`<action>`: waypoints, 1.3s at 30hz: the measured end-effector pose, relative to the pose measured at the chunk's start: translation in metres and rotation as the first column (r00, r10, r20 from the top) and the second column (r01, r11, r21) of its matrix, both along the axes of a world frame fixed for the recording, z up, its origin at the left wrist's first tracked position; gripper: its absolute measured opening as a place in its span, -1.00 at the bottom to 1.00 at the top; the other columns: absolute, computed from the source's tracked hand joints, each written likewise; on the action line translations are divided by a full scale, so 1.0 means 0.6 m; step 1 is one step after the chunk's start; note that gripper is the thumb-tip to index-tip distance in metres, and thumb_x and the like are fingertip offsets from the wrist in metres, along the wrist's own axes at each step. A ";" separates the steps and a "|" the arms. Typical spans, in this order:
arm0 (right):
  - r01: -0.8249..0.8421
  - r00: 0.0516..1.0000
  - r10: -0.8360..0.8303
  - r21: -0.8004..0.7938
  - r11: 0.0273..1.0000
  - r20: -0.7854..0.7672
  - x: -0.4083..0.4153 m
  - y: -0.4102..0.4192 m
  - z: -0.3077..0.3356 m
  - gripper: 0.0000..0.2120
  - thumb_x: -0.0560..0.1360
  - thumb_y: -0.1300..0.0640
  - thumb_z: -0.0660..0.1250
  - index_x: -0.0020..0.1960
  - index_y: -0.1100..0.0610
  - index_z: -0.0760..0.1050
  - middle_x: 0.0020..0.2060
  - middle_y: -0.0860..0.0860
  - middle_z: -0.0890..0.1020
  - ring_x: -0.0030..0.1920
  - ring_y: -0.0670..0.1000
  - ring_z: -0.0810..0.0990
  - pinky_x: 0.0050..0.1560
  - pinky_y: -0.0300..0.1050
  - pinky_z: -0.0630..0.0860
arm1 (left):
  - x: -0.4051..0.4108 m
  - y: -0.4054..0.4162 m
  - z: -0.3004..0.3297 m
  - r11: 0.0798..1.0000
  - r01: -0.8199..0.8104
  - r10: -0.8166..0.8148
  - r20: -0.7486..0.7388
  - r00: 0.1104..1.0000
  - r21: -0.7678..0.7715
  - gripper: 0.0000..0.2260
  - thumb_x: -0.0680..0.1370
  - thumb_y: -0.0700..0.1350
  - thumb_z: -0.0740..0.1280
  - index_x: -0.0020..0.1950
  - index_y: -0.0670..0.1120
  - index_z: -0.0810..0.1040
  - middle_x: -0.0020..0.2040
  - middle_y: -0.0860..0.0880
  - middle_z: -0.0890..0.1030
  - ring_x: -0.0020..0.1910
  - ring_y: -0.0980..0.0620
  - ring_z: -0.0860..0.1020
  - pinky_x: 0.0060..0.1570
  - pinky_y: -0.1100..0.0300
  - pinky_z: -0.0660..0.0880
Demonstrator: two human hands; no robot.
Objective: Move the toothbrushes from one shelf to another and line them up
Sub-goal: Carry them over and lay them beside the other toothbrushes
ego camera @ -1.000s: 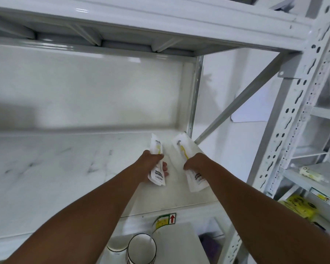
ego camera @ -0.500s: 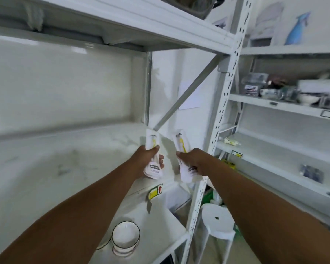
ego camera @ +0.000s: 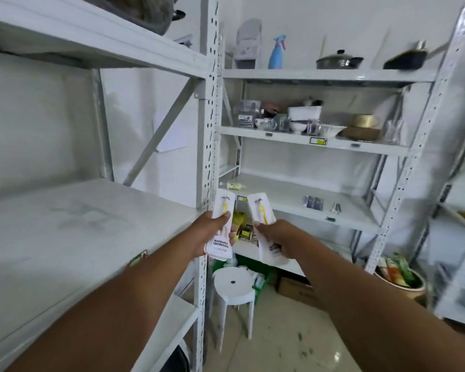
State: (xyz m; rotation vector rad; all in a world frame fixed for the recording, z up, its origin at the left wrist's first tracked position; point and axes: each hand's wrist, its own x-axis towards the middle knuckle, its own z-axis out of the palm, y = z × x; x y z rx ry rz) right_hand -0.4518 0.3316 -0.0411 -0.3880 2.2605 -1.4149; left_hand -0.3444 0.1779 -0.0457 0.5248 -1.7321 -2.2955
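We grip two white packeted yellow toothbrushes upright beside the white perforated shelf post (ego camera: 208, 146): left hand (ego camera: 209, 234) holds one packet (ego camera: 221, 232), right hand (ego camera: 278, 237) the other (ego camera: 262, 213).

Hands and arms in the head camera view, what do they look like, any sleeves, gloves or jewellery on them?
Both forearms are bare right up to the bottom frame edge: no sleeves show. The left hand and right hand wear no gloves, and no watch, bracelet or ring is visible on the wrists or fingers. No markings or cables either.

Left hand (ego camera: 208, 237): forearm extended forward, fingers clenched, thumb on top. Right hand (ego camera: 275, 238): forearm extended forward, fingers clenched, level with left.
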 end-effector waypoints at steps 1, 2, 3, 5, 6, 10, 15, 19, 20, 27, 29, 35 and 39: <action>0.036 0.999 -0.036 -0.004 0.999 0.003 -0.009 0.018 -0.004 -0.70 0.53 -0.06 0.35 -0.13 0.18 0.45 -0.24 0.13 0.58 -0.38 0.00 0.44 -0.41 -0.17 0.33 | -0.014 0.012 -0.002 1.000 0.014 -0.013 0.006 1.000 -0.002 -0.77 0.61 -0.14 0.27 0.20 -0.23 0.40 -0.22 -0.22 0.55 -0.38 -0.10 0.50 -0.45 0.14 0.56; 0.067 0.998 -0.067 -0.012 0.998 0.007 -0.017 0.034 -0.010 -0.69 0.52 -0.07 0.37 -0.07 0.19 0.46 -0.13 0.18 0.63 -0.36 0.02 0.47 -0.41 -0.17 0.34 | -0.027 0.020 -0.007 1.000 0.020 -0.020 0.015 1.000 -0.007 -0.78 0.61 -0.14 0.26 0.19 -0.23 0.40 -0.23 -0.21 0.54 -0.37 -0.09 0.50 -0.46 0.14 0.56; 0.099 0.995 -0.098 -0.022 0.995 0.014 -0.026 0.053 -0.016 -0.68 0.51 -0.08 0.38 -0.03 0.19 0.46 -0.02 0.23 0.65 -0.31 0.06 0.51 -0.41 -0.17 0.35 | -0.041 0.030 -0.015 1.000 0.029 -0.029 0.026 0.999 -0.004 -0.79 0.61 -0.15 0.26 0.19 -0.22 0.39 -0.23 -0.21 0.54 -0.36 -0.10 0.49 -0.47 0.14 0.56; 0.174 0.985 -0.173 -0.041 0.984 0.027 -0.039 0.088 -0.025 -0.68 0.50 -0.07 0.39 -0.02 0.18 0.45 0.07 0.27 0.64 -0.20 0.14 0.56 -0.40 -0.16 0.37 | -0.067 0.051 -0.029 0.999 0.052 -0.053 0.049 0.997 0.017 -0.80 0.61 -0.16 0.27 0.18 -0.22 0.40 -0.22 -0.22 0.52 -0.36 -0.10 0.49 -0.45 0.12 0.56; 0.207 0.978 -0.206 -0.047 0.977 0.032 -0.046 0.103 -0.030 -0.67 0.50 -0.07 0.39 0.01 0.19 0.44 0.07 0.27 0.64 -0.17 0.15 0.57 -0.39 -0.16 0.37 | -0.079 0.063 -0.036 0.998 0.065 -0.066 0.062 0.996 0.027 -0.82 0.61 -0.17 0.27 0.15 -0.24 0.42 -0.22 -0.22 0.51 -0.37 -0.10 0.48 -0.44 0.12 0.55; 0.308 0.951 -0.304 -0.064 0.949 0.060 -0.073 0.157 -0.048 -0.53 0.51 -0.05 0.38 0.23 0.29 0.45 0.05 0.27 0.64 -0.21 0.16 0.60 -0.39 -0.17 0.42 | -0.118 0.101 -0.058 0.994 0.105 -0.106 0.070 0.992 0.020 -0.91 0.63 -0.19 0.23 0.06 -0.19 0.45 -0.23 -0.21 0.53 -0.40 -0.08 0.47 -0.42 0.15 0.54; 0.423 0.904 -0.419 -0.036 0.905 0.084 -0.102 0.220 -0.086 -0.60 0.51 -0.01 0.39 0.18 0.25 0.45 -0.05 0.16 0.61 -0.11 0.13 0.62 -0.09 -0.11 0.53 | -0.177 0.141 -0.096 0.985 0.174 -0.173 0.107 0.979 0.003 -0.80 0.63 -0.20 0.22 0.23 -0.24 0.40 -0.24 -0.21 0.52 -0.40 -0.08 0.47 -0.41 0.15 0.54; 0.459 0.884 -0.459 0.017 0.888 0.085 -0.153 0.246 -0.108 -0.45 0.46 -0.10 0.42 0.26 0.27 0.46 0.07 0.23 0.64 0.08 0.22 0.63 0.18 0.11 0.55 | -0.238 0.158 -0.110 0.982 0.188 -0.187 0.122 0.975 0.000 -0.79 0.62 -0.21 0.22 0.25 -0.22 0.40 -0.22 -0.22 0.52 -0.39 -0.09 0.46 -0.38 0.11 0.52; 0.458 0.885 -0.459 0.028 0.888 0.084 -0.169 0.250 -0.109 -0.45 0.46 -0.10 0.42 0.26 0.27 0.46 0.08 0.23 0.64 0.07 0.22 0.64 0.16 0.09 0.56 | -0.256 0.160 -0.113 0.983 0.186 -0.185 0.125 0.975 0.001 -0.79 0.62 -0.22 0.22 0.25 -0.22 0.39 -0.22 -0.23 0.52 -0.39 -0.09 0.46 -0.39 0.11 0.52; 0.456 0.885 -0.456 0.024 0.890 0.097 -0.325 0.251 -0.143 -0.31 0.33 -0.18 0.47 0.26 0.26 0.42 0.03 0.24 0.64 0.00 0.24 0.67 0.07 0.17 0.62 | -0.394 0.180 -0.132 0.984 0.177 -0.175 0.151 0.973 -0.003 -0.73 0.61 -0.23 0.24 0.30 -0.26 0.39 -0.22 -0.23 0.53 -0.40 -0.08 0.46 -0.45 0.14 0.53; 0.439 0.891 -0.440 0.032 0.898 0.116 -0.388 0.254 -0.167 -0.24 0.28 -0.21 0.47 0.29 0.26 0.42 0.03 0.24 0.64 -0.02 0.24 0.68 0.05 0.17 0.63 | -0.434 0.184 -0.132 0.983 0.183 -0.178 0.165 0.970 -0.017 -0.74 0.61 -0.24 0.24 0.29 -0.26 0.38 -0.22 -0.22 0.53 -0.40 -0.07 0.46 -0.43 0.13 0.54; 0.452 0.887 -0.453 0.037 0.891 0.091 -0.461 0.256 -0.131 -0.45 0.48 -0.07 0.41 0.30 0.27 0.42 -0.21 0.16 0.65 -0.16 0.17 0.65 -0.10 -0.03 0.59 | -0.546 0.180 -0.126 0.985 0.162 -0.150 0.187 0.971 -0.054 -0.84 0.61 -0.23 0.23 0.17 -0.26 0.41 -0.22 -0.23 0.52 -0.41 -0.07 0.45 -0.43 0.13 0.52; 0.448 0.889 -0.452 0.065 0.892 0.075 -0.526 0.246 -0.135 -0.46 0.48 -0.08 0.41 0.28 0.27 0.44 -0.18 0.13 0.61 -0.07 0.18 0.61 -0.07 -0.03 0.54 | -0.618 0.168 -0.130 0.987 0.153 -0.142 0.192 0.971 -0.044 -0.79 0.61 -0.23 0.24 0.22 -0.27 0.40 -0.23 -0.23 0.52 -0.41 -0.08 0.45 -0.43 0.12 0.51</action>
